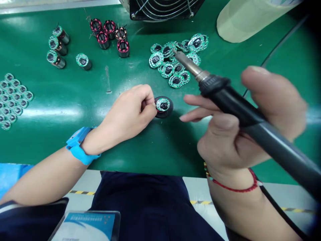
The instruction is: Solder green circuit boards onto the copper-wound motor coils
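In the head view my left hand point(130, 110) is closed in a pinch at the left edge of a small round green circuit board point(163, 104) with a black blob in its middle. The board sits on a round black base point(167, 114); a little dark red shows at its left side, partly hidden by my fingertips. My right hand point(230, 134) grips a black soldering iron point(240, 107). Its metal tip points up and left, over a loose pile of round circuit boards point(167, 69), and two of my fingers stretch out below the handle.
Motor stators with red windings point(102, 39) stand at the back. Left of them are several cylinders topped with boards point(55, 57). More boards lie in rows point(11, 97) at the far left. A fan point(165, 10) and a pale yellow cylinder point(250, 20) stand behind the green table point(62, 140).
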Demonstrator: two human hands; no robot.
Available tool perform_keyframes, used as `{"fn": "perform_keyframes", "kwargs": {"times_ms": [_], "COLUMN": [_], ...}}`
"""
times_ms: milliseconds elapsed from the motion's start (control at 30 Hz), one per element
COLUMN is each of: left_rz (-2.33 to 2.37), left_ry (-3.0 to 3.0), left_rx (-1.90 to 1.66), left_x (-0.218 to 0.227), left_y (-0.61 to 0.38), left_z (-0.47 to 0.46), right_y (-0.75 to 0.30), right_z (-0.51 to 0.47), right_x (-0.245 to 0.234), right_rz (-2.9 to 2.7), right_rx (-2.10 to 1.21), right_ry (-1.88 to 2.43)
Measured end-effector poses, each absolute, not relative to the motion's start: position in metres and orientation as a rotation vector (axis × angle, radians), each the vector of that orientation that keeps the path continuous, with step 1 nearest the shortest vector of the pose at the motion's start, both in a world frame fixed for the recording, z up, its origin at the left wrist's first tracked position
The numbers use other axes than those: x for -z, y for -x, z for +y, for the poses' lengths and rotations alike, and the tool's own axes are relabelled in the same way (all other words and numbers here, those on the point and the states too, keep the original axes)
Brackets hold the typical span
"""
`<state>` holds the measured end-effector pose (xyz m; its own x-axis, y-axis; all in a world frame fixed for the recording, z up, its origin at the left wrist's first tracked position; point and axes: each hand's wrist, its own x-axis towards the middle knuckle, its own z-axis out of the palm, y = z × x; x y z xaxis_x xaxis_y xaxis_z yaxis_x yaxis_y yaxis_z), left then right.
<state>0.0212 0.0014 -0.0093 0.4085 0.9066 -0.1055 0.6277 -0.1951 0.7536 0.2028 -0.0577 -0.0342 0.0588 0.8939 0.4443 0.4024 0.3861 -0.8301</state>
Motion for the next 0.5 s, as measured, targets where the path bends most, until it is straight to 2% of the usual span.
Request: {"fn": "perform_keyframes", "kwargs": {"times_ms": [233,500], "left_rz": [1.271,1.013], "left_ry": [-1.960,-1.976], "left_rx": [-0.515,-0.575], "left_x": [0.013,0.020], "left_y": [-0.020,-0.008], "left_z": [0.003,0.006], "right_y": [-0.191,-0.192], "right_z": [-0.042,-0.044], "right_x": [0.040,0.037], "right_rz": [-1.982,-1.851], "right_rx": [-0.483,-0.500], "right_ry": [1.254,1.202]}}
